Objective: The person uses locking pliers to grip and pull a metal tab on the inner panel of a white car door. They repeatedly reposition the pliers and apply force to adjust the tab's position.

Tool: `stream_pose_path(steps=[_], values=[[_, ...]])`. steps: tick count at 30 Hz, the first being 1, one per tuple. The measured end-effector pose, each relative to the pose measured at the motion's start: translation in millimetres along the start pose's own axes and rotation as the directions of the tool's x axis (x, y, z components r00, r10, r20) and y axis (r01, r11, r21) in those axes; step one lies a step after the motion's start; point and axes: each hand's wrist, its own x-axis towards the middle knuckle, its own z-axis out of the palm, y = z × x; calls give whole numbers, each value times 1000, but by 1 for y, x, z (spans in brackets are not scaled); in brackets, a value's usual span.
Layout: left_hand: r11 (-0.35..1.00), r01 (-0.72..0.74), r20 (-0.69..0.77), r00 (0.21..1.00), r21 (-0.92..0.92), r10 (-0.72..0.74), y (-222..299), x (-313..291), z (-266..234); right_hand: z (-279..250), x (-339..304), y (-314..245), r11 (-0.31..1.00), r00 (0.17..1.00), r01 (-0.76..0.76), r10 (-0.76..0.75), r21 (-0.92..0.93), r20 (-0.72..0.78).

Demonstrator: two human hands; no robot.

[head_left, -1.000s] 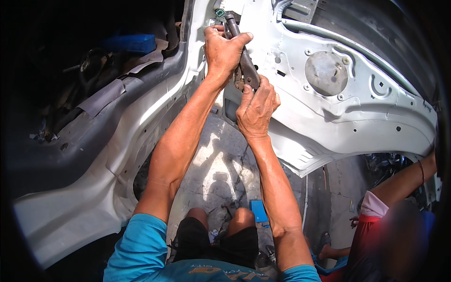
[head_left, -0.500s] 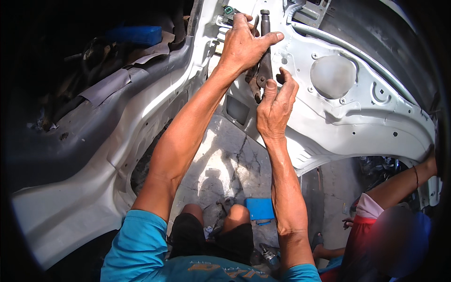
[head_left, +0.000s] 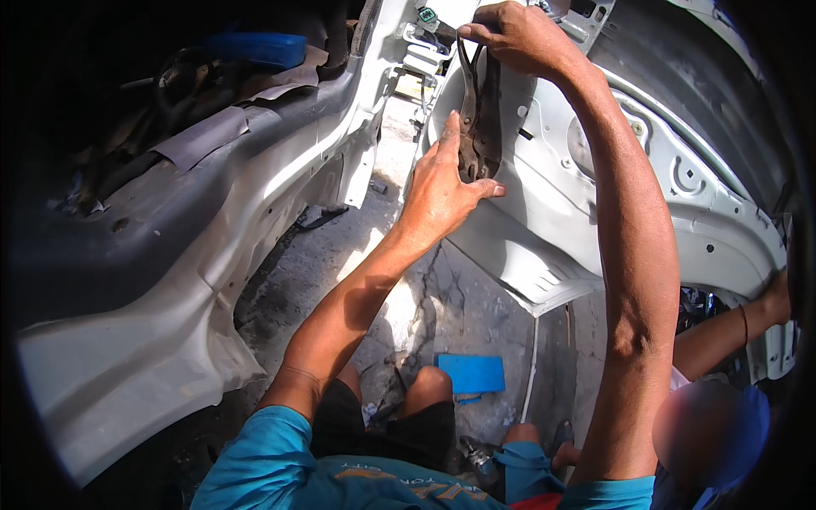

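Dark, worn locking pliers (head_left: 486,110) stand upright in front of a white metal door panel (head_left: 544,204), handles up and jaws down. My right hand (head_left: 523,41) reaches across from the right and is closed round the upper handle ends. At the jaw end, my left hand (head_left: 442,191) holds the pliers from below; its index finger stretches up along the tool and its thumb lies beside the jaws. Its remaining fingers are partly hidden. What the jaws grip, if anything, I cannot make out.
At left is a white and grey vehicle body (head_left: 195,280) with a blue object (head_left: 255,49) inside. A blue flat case (head_left: 472,374) lies on the cracked concrete floor (head_left: 433,297). At lower right, another person's arm (head_left: 722,340) reaches to the panel's edge.
My hands have swapped places on the pliers: the right rose to the handle ends, the left came down to the jaws. The panel has shifted, widening its gap from the body.
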Motion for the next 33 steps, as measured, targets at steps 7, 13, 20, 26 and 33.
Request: stream_pose_path(steps=[7, 13, 20, 26, 33], values=[[996, 31, 12, 999, 80, -32, 0, -2, -1, 17, -20, 22, 970, 928, 206, -151, 131, -341], [987, -92, -13, 995, 134, 95, -5, -1, 0, -16, -95, 11, 983, 916, -179, 150, -45, -372], [985, 142, 199, 967, 102, -160, -2, -1, -9, 4, -197, 2, 969, 668, -219, 236, 117, -705], [940, 277, 346, 917, -201, -196, -11, -8, -2, 34, -257, 2, 871, 555, -345, 489, 349, -673], [563, 502, 408, 864, -657, -294, -34, -17, 2, 71, -296, -5, 830, 489, -350, 557, 434, -672]])
